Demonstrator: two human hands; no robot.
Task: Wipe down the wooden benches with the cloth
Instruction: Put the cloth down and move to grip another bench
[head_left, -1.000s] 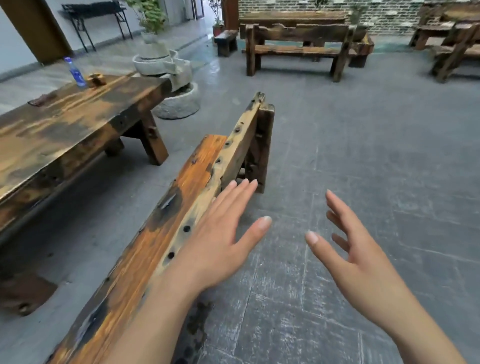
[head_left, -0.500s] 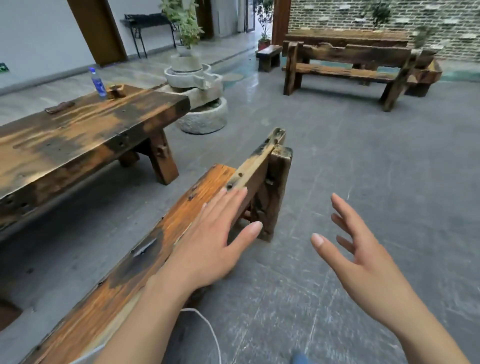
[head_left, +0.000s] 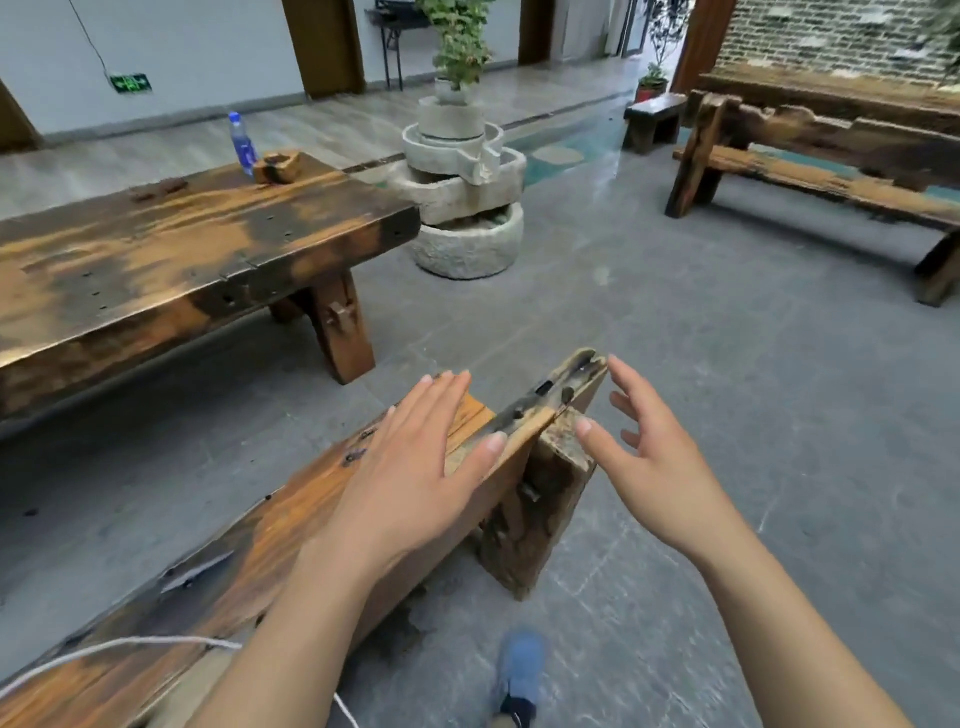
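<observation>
Left hand (head_left: 410, 467): fingers straight, together, empty, over bench (head_left: 270, 530) top; bench end just beyond fingertips. Right hand (head_left: 660, 467): fingers spread, empty; bench end just left of fingertips. Cloth not visible. Judged step: pre-wipe approach. Next: obtain cloth.

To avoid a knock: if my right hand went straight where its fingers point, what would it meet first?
Likely the raised end of the near bench, beside the right hand; depth is unclear, so it might miss.

Bottle (head_left: 242, 140) on table (head_left: 156, 249); stone mill (head_left: 462, 208) nearby; blurred, maybe shoe (head_left: 519, 670).
</observation>
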